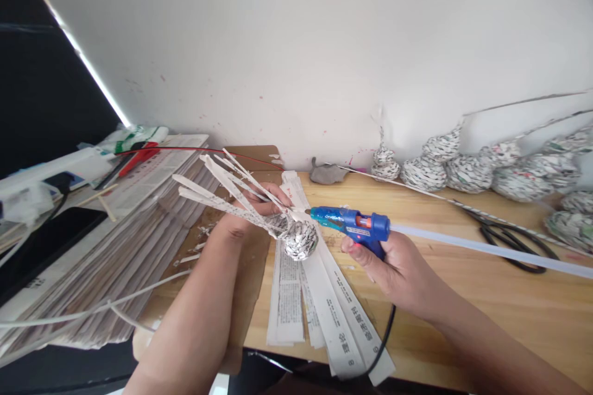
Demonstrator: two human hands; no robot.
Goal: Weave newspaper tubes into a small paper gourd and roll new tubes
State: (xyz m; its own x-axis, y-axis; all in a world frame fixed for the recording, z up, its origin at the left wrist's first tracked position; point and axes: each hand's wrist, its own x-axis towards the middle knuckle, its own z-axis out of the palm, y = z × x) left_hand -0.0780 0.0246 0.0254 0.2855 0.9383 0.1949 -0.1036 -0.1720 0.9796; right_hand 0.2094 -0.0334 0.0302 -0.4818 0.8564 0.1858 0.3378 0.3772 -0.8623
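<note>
My right hand [380, 265] grips the handle of a blue glue gun [349, 222], with a long clear glue stick [463, 247] sticking out of its back. The gun's nozzle points left, close to a small woven newspaper gourd [300, 239]. Behind that gourd is my left hand [262, 202], its fingers closed around the paper work and partly hidden. Several loose paper spokes [217, 182] fan out from the gourd toward the upper left. Under both hands lie flat newspaper strips [333, 315].
Along the wall at right stand several finished-looking woven gourds [424, 173]. Black scissors [514, 241] and a grey lump [327, 171] lie on the wooden table [417, 333]. At left, a tall newspaper stack [125, 247] bears a phone [55, 241] and red-handled tool [139, 157]; a white cable crosses it.
</note>
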